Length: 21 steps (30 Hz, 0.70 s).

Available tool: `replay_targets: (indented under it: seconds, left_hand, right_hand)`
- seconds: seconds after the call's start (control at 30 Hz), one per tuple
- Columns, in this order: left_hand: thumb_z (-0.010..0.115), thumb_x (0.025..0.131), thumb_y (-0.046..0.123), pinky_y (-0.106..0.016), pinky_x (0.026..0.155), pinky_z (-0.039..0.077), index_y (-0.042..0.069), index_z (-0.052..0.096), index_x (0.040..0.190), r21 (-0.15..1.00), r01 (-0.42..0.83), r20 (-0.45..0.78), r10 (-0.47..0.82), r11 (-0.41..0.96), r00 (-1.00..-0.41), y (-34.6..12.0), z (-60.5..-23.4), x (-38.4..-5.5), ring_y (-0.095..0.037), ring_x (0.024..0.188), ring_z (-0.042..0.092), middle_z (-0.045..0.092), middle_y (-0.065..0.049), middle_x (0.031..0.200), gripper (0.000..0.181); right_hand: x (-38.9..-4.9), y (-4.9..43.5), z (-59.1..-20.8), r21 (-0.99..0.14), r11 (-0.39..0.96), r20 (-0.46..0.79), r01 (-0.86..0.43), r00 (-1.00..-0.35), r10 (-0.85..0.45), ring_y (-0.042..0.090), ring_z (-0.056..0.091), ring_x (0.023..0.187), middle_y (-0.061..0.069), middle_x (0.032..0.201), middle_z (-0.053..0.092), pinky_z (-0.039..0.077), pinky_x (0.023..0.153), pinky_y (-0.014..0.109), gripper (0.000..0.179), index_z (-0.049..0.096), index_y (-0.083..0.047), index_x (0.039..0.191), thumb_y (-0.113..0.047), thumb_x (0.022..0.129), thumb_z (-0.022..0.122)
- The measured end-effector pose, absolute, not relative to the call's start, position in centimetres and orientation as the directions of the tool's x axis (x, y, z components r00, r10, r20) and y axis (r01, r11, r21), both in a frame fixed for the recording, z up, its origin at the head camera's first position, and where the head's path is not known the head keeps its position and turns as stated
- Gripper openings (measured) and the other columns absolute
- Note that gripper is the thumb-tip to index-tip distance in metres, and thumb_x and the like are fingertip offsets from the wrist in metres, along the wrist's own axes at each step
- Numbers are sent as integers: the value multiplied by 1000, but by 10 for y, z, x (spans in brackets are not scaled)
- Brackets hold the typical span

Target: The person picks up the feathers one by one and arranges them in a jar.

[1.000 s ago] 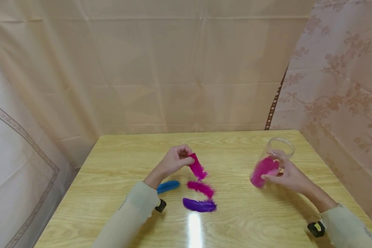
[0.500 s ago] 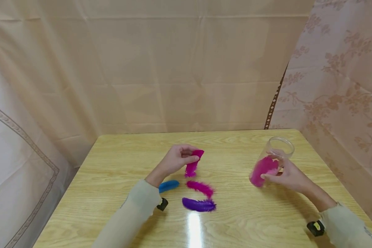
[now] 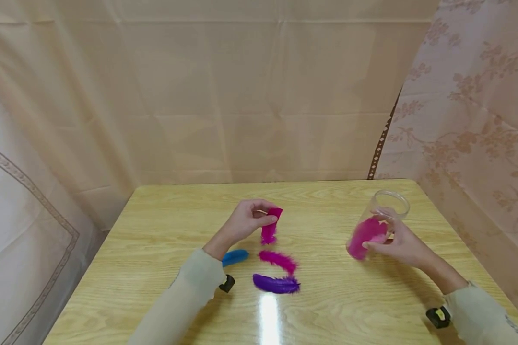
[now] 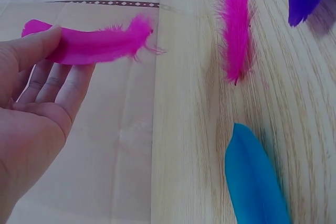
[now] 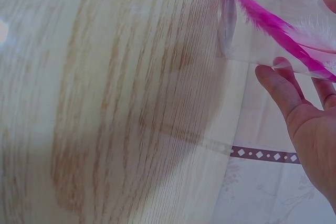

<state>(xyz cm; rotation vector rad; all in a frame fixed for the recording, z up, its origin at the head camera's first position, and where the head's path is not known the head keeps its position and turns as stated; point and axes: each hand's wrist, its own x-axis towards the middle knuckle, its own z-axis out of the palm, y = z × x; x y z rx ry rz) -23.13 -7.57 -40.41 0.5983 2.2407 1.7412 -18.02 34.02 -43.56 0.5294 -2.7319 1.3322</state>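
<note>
In the head view, over the middle of the table (image 3: 190, 206), pinching a bright pink feather (image 3: 269, 232) between thumb and fingers of the left hand (image 3: 246, 221). Since a second ago, swinging the downy end from a rightward slant to nearly straight down, probably meaning a small turn in the grip rather than a letting go. Reaching forward from the near left, knuckles facing up. Well to the right, gripping the clear jar (image 3: 371, 211) with the right hand (image 3: 399, 242), not visibly shifting it. Inside the jar, showing pink feathers (image 3: 364, 237), packed low. Below the left hand, lying on the tabletop: a second pink feather (image 3: 279, 260), a purple feather (image 3: 276, 283) and a blue feather (image 3: 235, 257), partly hidden behind the wrist.

In the left wrist view, pressing the thumb on top and supporting from beneath with the fingers, pointing the downy end away from the palm.

In the right wrist view, curling fingers around the jar's wall; apparently resting its base on the table, though not certainly.
</note>
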Motion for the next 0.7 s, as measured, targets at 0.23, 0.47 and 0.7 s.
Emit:
replay_targets:
  seconds: [0.23,0.47,0.7]
  left_hand:
    - [73,94,8,-35,80,60,7,72,118,961,176,62,457,212,-887,-76,-404,-231,-23,93,70,70,-8,108,24]
    - [74,94,11,-35,76,59,8,73,117,949,217,91,462,228,-882,-74,-405,-231,-21,89,64,71,-5,98,23]
    - [74,94,10,-47,82,59,7,72,117,958,200,82,477,203,-875,-69,-407,-232,-22,89,66,71,-7,99,24]
  right_hand:
    - [-180,340,-436,-750,578,192,-322,-942,-275,32,54,99,23,129,50,58,71,27,78,35,-8,144,-10,84,84]
    - [-180,341,-436,-748,580,188,-322,-941,-281,31,54,99,24,130,49,57,72,27,78,34,-7,144,-10,84,84]
    - [-181,340,-434,-751,574,198,-328,-940,-279,33,55,98,23,129,50,58,71,27,79,35,-8,144,-8,83,85]
